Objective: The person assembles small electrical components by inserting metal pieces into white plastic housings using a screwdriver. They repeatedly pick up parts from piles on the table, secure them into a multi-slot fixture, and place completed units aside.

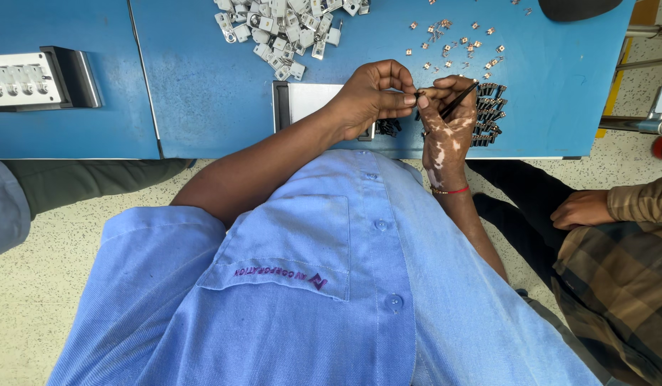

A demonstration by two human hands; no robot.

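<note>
We're pinching a tiny dark part (417, 93) between left hand (374, 93) thumb and forefinger, fingers closed tight. Right hand (451, 121) is gripping thin black tweezers (459, 101), long axis running up-right to down-left, tip touching the part. Both hands are meeting just above the blue table (202, 93) edge.

Single head-worn view, looking steeply down over the wearer's own blue shirt (331, 286) to the near edge of the blue table (202, 107). Close range; table fills the top, speckled floor (31, 286) at both sides.
</note>
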